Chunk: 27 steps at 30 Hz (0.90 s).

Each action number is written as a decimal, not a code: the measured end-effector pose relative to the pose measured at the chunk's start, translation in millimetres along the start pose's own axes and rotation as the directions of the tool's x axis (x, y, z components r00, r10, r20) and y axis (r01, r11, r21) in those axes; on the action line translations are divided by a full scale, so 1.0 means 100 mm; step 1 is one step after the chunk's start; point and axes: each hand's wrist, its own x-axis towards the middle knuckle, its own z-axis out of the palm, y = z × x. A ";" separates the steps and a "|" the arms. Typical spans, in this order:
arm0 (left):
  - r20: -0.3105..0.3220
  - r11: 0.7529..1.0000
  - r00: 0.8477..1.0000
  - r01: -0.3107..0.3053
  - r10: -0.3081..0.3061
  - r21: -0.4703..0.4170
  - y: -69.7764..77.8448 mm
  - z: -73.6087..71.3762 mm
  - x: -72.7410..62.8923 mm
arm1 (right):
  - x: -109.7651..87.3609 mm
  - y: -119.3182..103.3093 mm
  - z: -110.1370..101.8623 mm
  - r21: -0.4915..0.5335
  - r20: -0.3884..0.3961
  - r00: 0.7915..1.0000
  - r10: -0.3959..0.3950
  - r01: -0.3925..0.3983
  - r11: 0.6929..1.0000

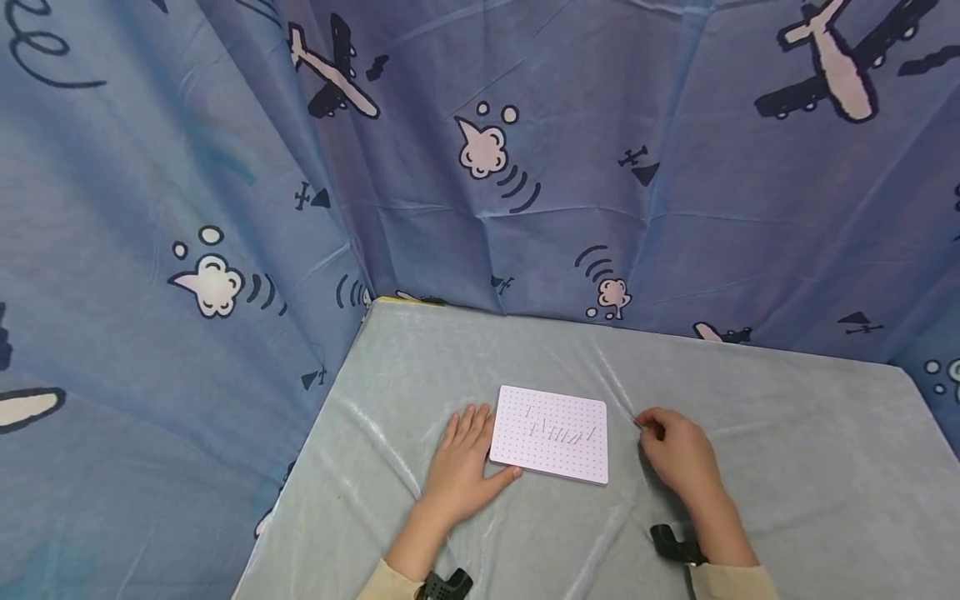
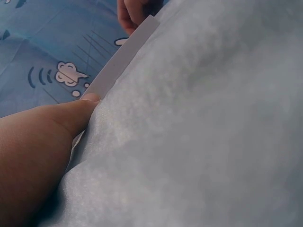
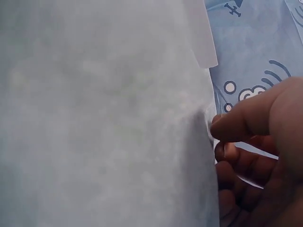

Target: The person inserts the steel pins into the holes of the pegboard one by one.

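A white board point(image 1: 549, 462) dotted with small holes lies on the grey cloth. Several thin grey pins point(image 1: 564, 435) stand at a slant in its middle. My left hand point(image 1: 461, 475) rests flat at the board's left side, fingers straight, its thumb point(image 2: 78, 111) against the near edge. To the right of the board, apart from it, my right hand point(image 1: 678, 450) is low over the cloth. Its thumb and forefinger pinch a small thin grey pin point(image 1: 638, 423), of which only a bit shows. The right wrist view shows the curled fingers point(image 3: 236, 156) but hides the pin.
The grey cloth point(image 1: 810, 467) covers the table and has soft creases. A blue curtain point(image 1: 555, 250) printed with planes and clouds hangs behind the table and along its left side. A black wrist camera point(image 1: 675, 546) is strapped to each wrist.
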 end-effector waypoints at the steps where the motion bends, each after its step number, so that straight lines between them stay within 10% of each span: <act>1: 0.000 1.000 1.000 0.001 -0.001 -0.001 0.00 0.00 0.00 | -0.01 -0.01 -0.01 0.000 0.004 1.000 0.011 -0.011 1.000; 27: -0.011 1.000 1.000 -0.003 0.003 0.014 0.00 0.02 0.01 | -0.26 -0.32 0.00 0.181 -0.126 0.989 0.082 -0.059 0.982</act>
